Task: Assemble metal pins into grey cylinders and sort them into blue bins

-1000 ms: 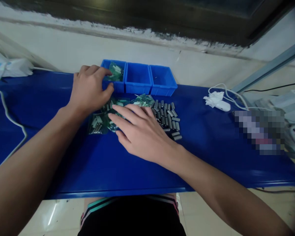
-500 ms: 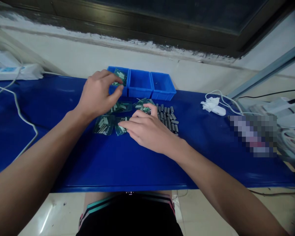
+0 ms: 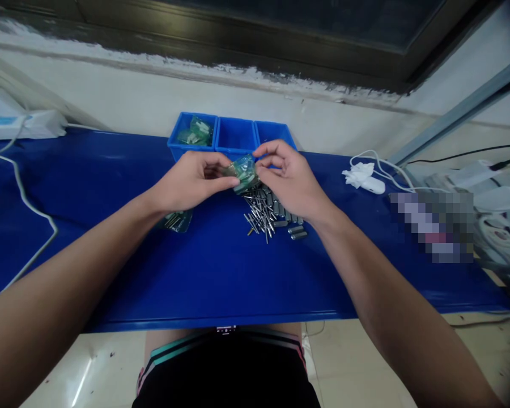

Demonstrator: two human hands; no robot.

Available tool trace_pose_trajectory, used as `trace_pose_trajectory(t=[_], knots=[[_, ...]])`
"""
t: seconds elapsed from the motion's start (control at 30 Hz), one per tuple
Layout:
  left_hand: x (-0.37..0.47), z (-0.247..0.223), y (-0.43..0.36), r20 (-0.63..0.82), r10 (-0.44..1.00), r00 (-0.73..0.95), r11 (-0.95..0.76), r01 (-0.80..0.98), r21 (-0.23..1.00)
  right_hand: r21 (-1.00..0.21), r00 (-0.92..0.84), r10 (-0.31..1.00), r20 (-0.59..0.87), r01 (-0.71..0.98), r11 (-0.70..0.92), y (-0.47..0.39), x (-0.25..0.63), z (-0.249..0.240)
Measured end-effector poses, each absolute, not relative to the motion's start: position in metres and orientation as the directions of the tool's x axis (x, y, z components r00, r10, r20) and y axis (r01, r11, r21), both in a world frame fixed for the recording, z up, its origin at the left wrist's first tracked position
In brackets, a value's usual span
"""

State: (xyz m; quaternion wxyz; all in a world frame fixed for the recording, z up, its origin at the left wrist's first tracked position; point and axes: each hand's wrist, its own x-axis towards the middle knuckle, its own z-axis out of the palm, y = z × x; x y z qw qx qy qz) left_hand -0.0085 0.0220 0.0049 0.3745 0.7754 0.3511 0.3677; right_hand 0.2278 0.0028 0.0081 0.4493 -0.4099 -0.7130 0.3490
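Note:
Between my two hands is a small green-tinted plastic bag (image 3: 245, 170) with pale pieces inside. My left hand (image 3: 191, 181) pinches its left side between thumb and fingers. The fingers of my right hand (image 3: 292, 173) are closed on its right edge. Just below the bag lies a loose pile of thin metal pins (image 3: 261, 214). Grey metal cylinders (image 3: 296, 231) lie to the right of the pins, partly hidden by my right hand. Another small bag (image 3: 179, 221) rests on the table under my left wrist, mostly covered.
Three joined blue bins (image 3: 237, 135) stand at the wall; the left one holds green bags (image 3: 195, 133). A white device with tissue (image 3: 363, 177) and cables lie to the right. A power strip (image 3: 23, 126) and a white cable (image 3: 23, 187) are on the left of the blue table (image 3: 221, 277).
My left hand has come down from the left bin to the middle, and my right hand has moved up and right. Both now hold one bag. More bags show in the left bin; loose pins are visible.

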Motion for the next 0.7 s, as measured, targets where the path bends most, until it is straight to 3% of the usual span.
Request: trace_pose_trajectory(t=[0.2, 0.4, 0.47, 0.57, 0.7], knots=[[-0.006, 0.007, 0.022, 0.36, 0.857, 0.37, -0.464, 0.246, 0.851, -0.944, -0.279, 0.927, 0.25, 0.143, 0.297, 0.005, 0.224, 0.007], [-0.004, 0.008, 0.018, 0.322, 0.847, 0.424, -0.447, 0.239, 0.862, -0.926, -0.265, 0.902, 0.342, 0.071, 0.372, 0.004, 0.214, 0.001], [-0.007, 0.01, 0.022, 0.365, 0.854, 0.369, -0.477, 0.279, 0.834, -0.901, -0.209, 0.9, 0.383, 0.133, 0.414, 0.002, 0.211, -0.002], [-0.02, 0.015, 0.033, 0.52, 0.842, 0.14, -0.531, 0.38, 0.757, -0.816, -0.2, 0.887, 0.416, 0.348, 0.461, -0.005, 0.206, -0.004], [-0.044, 0.015, 0.053, 0.657, 0.748, -0.098, -0.461, 0.635, 0.62, -0.562, -0.523, 0.792, 0.316, 0.569, 0.6, -0.023, 0.192, 0.0]])
